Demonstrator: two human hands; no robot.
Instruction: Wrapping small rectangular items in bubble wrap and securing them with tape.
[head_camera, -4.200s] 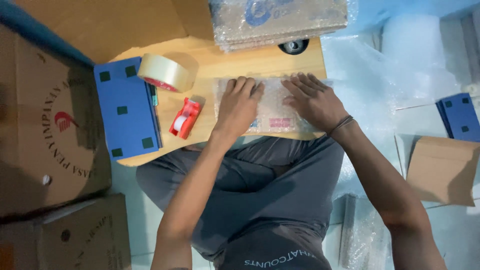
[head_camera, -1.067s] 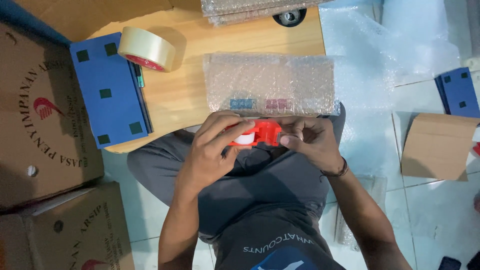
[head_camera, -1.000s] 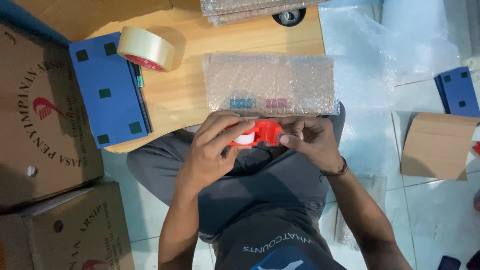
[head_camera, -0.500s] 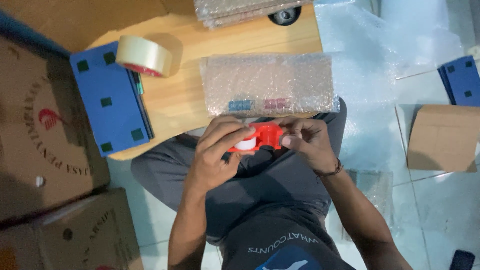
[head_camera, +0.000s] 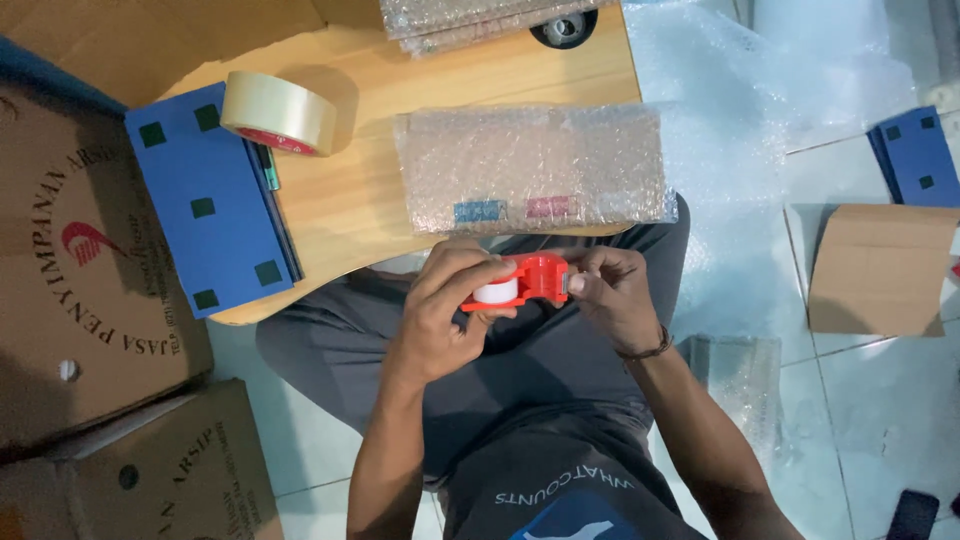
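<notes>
Item: red tape dispenser (head_camera: 520, 281), with a white roll inside, held over the lap just below the near edge of the wooden table (head_camera: 440, 75).

Left hand (head_camera: 445, 320): curled closed around the dispenser's left end, thumb laid across the top, forearm raised from below.

Right hand (head_camera: 615, 295): fingertips pinched closed at the dispenser's right end; whether tape is caught between them cannot be told. A dark band is worn at the wrist.

Bubble-wrapped packet (head_camera: 530, 165): laid flat on the table, just above the dispenser, untouched.

Clear tape roll (head_camera: 278, 112): resting on the blue folder (head_camera: 210, 200), at the table's left part.

Change noted: 4.2 s ago both hands were pressed flat on the packet and the dispenser lay on the table; since 1.1 s ago the two-handed hold is unchanged.
</notes>
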